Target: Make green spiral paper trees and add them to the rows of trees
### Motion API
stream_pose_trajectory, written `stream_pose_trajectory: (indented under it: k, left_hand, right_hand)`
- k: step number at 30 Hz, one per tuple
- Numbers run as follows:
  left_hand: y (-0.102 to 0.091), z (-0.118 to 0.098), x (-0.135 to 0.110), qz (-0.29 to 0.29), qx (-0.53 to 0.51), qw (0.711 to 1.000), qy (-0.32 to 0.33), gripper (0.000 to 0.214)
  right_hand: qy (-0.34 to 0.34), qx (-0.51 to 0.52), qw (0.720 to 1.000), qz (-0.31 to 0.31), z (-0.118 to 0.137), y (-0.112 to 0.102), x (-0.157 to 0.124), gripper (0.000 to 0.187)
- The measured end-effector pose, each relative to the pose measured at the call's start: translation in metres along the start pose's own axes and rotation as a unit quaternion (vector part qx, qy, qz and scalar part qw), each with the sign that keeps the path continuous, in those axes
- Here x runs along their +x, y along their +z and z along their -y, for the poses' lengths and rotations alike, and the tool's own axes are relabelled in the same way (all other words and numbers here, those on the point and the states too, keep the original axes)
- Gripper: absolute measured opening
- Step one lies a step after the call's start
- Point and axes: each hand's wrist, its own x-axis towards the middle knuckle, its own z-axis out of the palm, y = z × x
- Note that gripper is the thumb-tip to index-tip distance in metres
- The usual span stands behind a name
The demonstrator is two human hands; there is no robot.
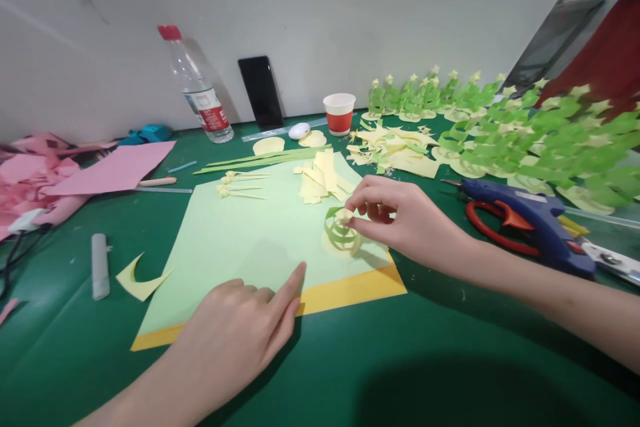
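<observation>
My right hand (395,213) pinches a small pale yellow paper star (344,215) at the top of a green paper spiral (342,236). The spiral stands on a round yellow paper base (327,245). Under it lies a light green paper sheet (240,233) with a yellow-orange sheet (350,288) showing along its front edge. My left hand (250,320) rests on the front of these sheets, index finger stretched out and the other fingers curled, holding nothing. Yellow paper strips (325,177) and several thin strips with knotted ends (243,185) lie farther back on the sheet.
Finished green spirals with stars (540,140) crowd the right rear. A blue glue gun (530,213) and red-handled scissors (500,230) lie at right. Behind stand a bottle (200,93), a phone (261,92) and a paper cup (339,115). Pink paper (110,170) and a glue stick (100,267) are left.
</observation>
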Motion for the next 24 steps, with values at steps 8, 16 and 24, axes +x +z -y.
stream_pose_trajectory:
  k: [8, 16, 24]
  left_hand:
    - [0.001, 0.01, -0.024, -0.011, 0.075, 0.997, -0.03, 0.048]
    - [0.0, 0.007, -0.018, 0.026, 0.024, 0.999, -0.023, 0.046]
    - [0.001, 0.007, -0.018, 0.032, -0.006, 0.999, -0.029, 0.05]
  right_hand:
    - [-0.004, 0.001, 1.0, -0.004, -0.001, 0.001, 0.0, 0.009]
    - [-0.008, 0.003, 1.0, -0.002, 0.0, 0.0, 0.0, 0.009]
    - [-0.007, -0.007, 1.0, -0.002, 0.0, 0.0, 0.001, 0.01]
